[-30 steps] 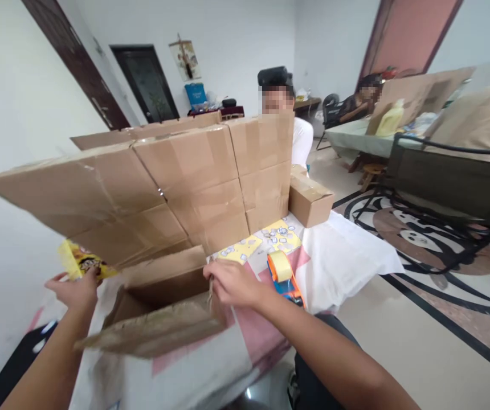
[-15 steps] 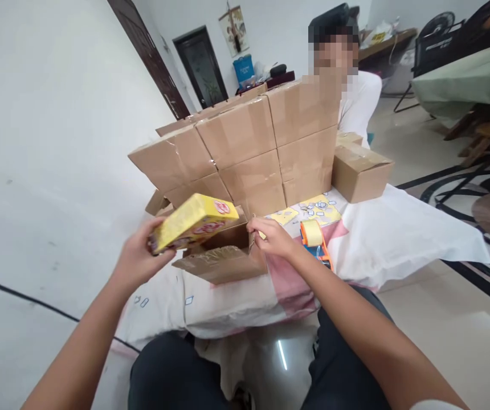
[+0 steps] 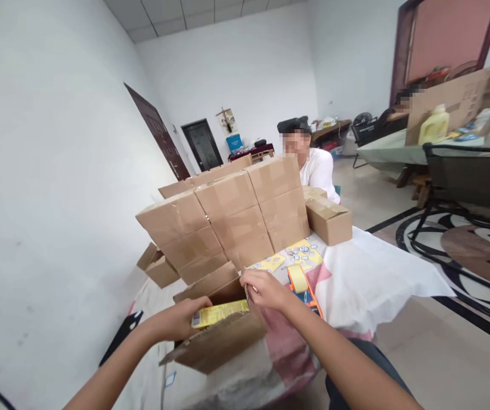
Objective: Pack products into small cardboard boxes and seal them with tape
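Note:
An open cardboard box [image 3: 223,344] stands in front of me on the cloth-covered table. My left hand [image 3: 185,319] grips the end of a yellow printed carton [image 3: 223,313], which lies partly inside the box; the fingertips are partly hidden. At the box's right edge my right hand [image 3: 264,287] is closed on a flap, its fingers pinched round the cardboard. To the right of that hand lies an orange and blue tape dispenser [image 3: 302,287] with a roll of yellowish tape.
Stacked taped cardboard boxes [image 3: 236,210] form a wall behind the open box. A single box [image 3: 330,219] stands to the right, another opened box [image 3: 159,266] to the left. A person [image 3: 319,171] in white sits beyond the stack. The white wall [image 3: 57,171] is close on my left.
The yellow carton has gone from above the box down into it, in my left hand. My right hand keeps its grip on the flap. My view has tilted up.

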Available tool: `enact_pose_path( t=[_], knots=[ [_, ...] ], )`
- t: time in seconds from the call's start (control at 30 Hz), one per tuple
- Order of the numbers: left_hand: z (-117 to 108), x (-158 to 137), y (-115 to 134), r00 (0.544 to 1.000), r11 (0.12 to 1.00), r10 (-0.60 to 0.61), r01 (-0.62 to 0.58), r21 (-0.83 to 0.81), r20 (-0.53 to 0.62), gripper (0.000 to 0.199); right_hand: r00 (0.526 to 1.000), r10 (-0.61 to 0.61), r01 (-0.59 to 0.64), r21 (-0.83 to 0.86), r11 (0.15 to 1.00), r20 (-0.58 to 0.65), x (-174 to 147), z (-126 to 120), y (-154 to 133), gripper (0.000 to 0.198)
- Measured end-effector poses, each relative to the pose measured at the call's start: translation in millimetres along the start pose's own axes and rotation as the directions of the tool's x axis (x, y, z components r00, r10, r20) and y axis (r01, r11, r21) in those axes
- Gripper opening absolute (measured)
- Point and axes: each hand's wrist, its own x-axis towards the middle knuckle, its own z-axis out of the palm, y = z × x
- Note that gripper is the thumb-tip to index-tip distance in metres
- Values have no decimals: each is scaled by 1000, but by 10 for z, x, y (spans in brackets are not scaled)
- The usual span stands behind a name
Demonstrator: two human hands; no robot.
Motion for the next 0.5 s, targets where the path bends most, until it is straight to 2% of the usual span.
enact_pose_path(
  t=[0.07, 0.17, 0.27, 0.37, 0.5],
  knots=[
    [13, 50, 58, 999, 996, -23, 25, 82, -28, 45, 1000, 9, -9, -17, 1000, -16, -15, 14, 45, 30],
    [-16, 70, 126, 998, 976, -59, 59, 208, -8, 34, 999, 18, -19, -24, 1000, -40, -22, 40, 78, 33],
    [-42, 77, 134, 998, 958, -5, 21, 287, -57, 30, 999, 23, -25, -31, 999, -42, -11, 56, 81, 33],
    [-1, 131, 59, 992, 964, 3, 31, 265, -128, 28, 997, 34, -36, -25, 999, -66, 6, 56, 87, 31],
    [131, 236, -65, 988, 968, -126, 141, 208, -84, 29, 996, 29, -32, -28, 999, -86, 8, 40, 106, 28]
  ],
)
